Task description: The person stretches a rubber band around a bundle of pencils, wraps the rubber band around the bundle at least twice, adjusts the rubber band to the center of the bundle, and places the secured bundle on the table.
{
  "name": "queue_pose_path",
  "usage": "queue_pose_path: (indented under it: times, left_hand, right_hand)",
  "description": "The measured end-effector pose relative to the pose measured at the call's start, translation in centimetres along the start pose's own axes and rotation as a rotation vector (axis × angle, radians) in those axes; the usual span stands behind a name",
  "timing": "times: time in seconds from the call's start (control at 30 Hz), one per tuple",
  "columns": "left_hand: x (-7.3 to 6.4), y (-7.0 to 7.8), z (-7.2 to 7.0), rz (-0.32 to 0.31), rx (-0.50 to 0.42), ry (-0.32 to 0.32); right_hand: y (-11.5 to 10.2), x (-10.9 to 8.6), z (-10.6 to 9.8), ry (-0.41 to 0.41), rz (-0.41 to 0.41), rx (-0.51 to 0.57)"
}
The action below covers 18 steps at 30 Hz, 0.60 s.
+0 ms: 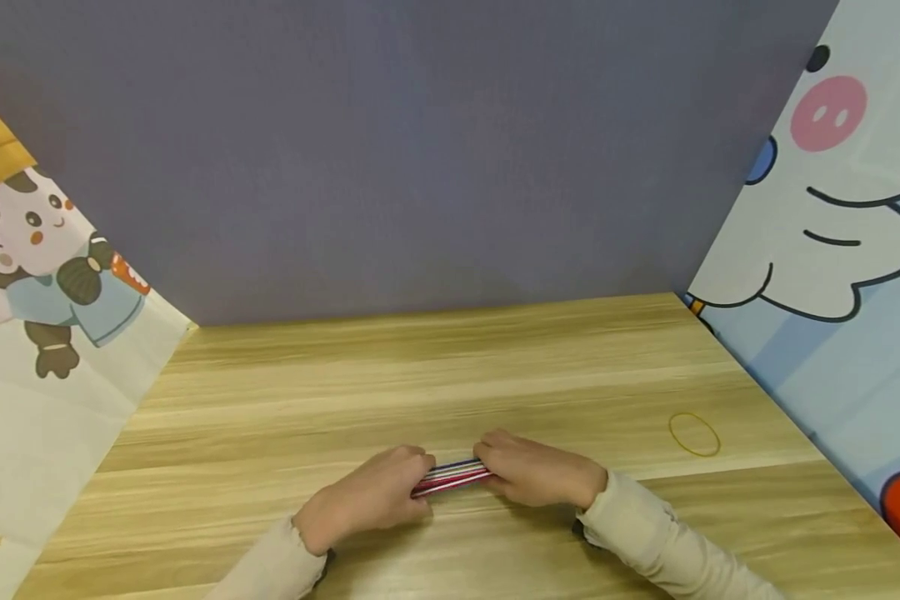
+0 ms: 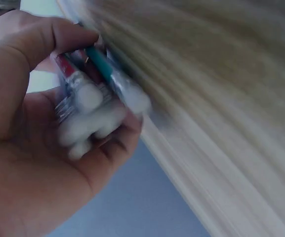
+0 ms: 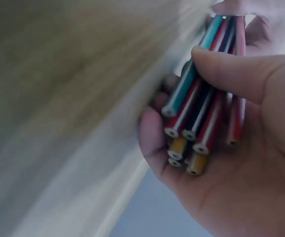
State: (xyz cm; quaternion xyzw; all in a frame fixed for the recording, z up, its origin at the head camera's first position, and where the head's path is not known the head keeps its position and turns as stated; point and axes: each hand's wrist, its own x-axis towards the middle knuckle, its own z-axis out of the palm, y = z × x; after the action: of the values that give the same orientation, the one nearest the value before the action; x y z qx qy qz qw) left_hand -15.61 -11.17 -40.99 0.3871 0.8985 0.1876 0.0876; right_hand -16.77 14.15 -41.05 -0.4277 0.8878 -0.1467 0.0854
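A bundle of striped pencils [image 1: 453,477] lies level between my two hands, low over the table. My left hand [image 1: 381,490] grips one end, where white erasers [image 2: 90,121] show blurred in the left wrist view. Around the other end my right hand [image 1: 536,471] curls its fingers, the thumb on top. In the right wrist view the flat, unsharpened pencil ends [image 3: 194,133] show teal, red, dark blue and yellow barrels. A thin yellow rubber band [image 1: 694,435] lies on the table, to the right of my right hand.
The wooden table [image 1: 330,383] runs back to a grey upright panel [image 1: 435,167]. Side panels printed with cartoons stand at the left [image 1: 52,417] and right [image 1: 832,350].
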Motion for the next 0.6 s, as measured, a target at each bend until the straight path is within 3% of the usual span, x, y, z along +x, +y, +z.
queue_pose_path:
  times: [0.13, 0.27, 0.47, 0.6]
  left_hand:
    - [-0.1, 0.2, 0.1, 0.005, 0.050, 0.009]
    - [-0.3, 1.0, -0.3, 0.028, 0.025, -0.006]
    - [-0.3, 2.5, -0.6, 0.080, -0.123, -0.011]
    - [0.0, 2.8, -0.3, 0.112, -0.314, 0.013]
  right_hand:
    - [-0.1, -0.2, -0.6, -0.050, 0.023, 0.063]
    - [-0.7, -0.7, -1.6, -0.086, 0.039, 0.143]
    - [-2.0, -1.5, -3.5, -0.078, 0.030, 0.179]
    - [-1.7, -1.8, -5.2, 0.004, 0.010, 0.317]
